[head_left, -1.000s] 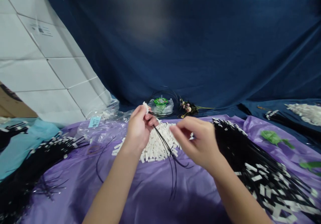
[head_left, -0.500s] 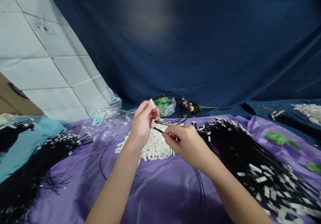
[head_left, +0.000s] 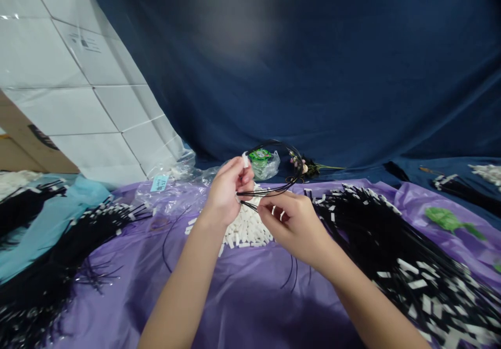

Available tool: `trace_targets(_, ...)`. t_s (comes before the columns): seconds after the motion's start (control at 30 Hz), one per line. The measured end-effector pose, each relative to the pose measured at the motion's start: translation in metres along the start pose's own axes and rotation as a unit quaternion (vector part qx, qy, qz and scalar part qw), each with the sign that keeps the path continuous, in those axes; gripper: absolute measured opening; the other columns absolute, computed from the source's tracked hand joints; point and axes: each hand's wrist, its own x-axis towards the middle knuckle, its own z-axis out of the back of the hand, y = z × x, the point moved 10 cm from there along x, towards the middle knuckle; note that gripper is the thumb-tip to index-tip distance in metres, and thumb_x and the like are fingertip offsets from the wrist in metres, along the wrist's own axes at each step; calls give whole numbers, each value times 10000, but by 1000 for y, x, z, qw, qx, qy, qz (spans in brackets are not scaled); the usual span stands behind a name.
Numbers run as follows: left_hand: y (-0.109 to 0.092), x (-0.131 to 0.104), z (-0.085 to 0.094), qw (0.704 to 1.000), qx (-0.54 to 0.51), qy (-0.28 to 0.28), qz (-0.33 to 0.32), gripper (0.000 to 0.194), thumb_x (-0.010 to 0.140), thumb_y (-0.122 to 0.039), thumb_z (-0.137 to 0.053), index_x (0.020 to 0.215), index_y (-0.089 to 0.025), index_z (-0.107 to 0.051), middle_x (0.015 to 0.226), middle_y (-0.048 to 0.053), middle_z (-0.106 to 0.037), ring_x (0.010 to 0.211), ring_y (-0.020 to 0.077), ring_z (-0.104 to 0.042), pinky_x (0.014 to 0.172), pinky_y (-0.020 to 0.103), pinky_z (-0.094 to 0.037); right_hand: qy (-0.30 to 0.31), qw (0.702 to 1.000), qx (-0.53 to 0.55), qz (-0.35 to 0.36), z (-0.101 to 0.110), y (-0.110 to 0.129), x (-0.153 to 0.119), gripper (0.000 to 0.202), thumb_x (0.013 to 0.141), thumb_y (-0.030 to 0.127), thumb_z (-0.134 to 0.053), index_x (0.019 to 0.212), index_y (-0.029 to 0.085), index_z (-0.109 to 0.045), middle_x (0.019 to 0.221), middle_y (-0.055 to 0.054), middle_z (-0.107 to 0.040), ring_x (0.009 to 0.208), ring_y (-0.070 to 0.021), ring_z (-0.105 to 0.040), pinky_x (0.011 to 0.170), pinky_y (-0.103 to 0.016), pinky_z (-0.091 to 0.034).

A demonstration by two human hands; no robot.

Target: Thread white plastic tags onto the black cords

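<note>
The looped black cords (head_left: pixel 301 165) are pinched between the fingers (head_left: pixel 270 221) of left hand (head_left: pixel 225 195) and right hand (head_left: pixel 295 218); they could be tangled by uneven pulling.

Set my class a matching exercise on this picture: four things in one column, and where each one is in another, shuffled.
1. Looped black cords
2. Small white pieces
3. Light blue label
4. Dark blue cloth

A. On the clear plastic
B. Hanging across the back
C. Heaped on the purple sheet
D. Held by the left hand and right hand

Pairs: 1-D, 2-C, 3-A, 4-B
</note>
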Motion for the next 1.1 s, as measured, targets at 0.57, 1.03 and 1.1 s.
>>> trace_targets(0.57, -10, -7, 6, 998, -47, -43, -30, 198, 878, -233, -532, 709, -164, -457, 562, -65, -292, 367, 19, -251, 354, 148, -156, 147, 968, -183, 84, -25, 37, -23, 141, 924, 258, -548, 876, 190, -663, 726, -15, -636, 601, -127, -547, 535, -271, -284)
trace_targets(1.03, -11, -12, -2, 997, -78, 0, -6, 184, 890, -226, -527, 731, -150, -474, 569, -66, -296, 371, 5, -234, 352, 120, -168, 64, 983, 133, -113, -7, -3, -8, 141, 783, 284, -695, 835, 169, -633, 644, 39, -527, 518, -60, -427, 491, -201, -347)
trace_targets(1.1, -11, -12, -2, 997, -76, 6, -6, 187, 890, -237, -531, 733, -151, -479, 569, -67, -293, 371, 5, -233, 352, 120, -171, 86, 965, 193, -154, -17, -10, -10, 176, 797, 319, -686, 878, 168, -647, 676, 31, -541, 526, -58, -435, 479, -193, -347)
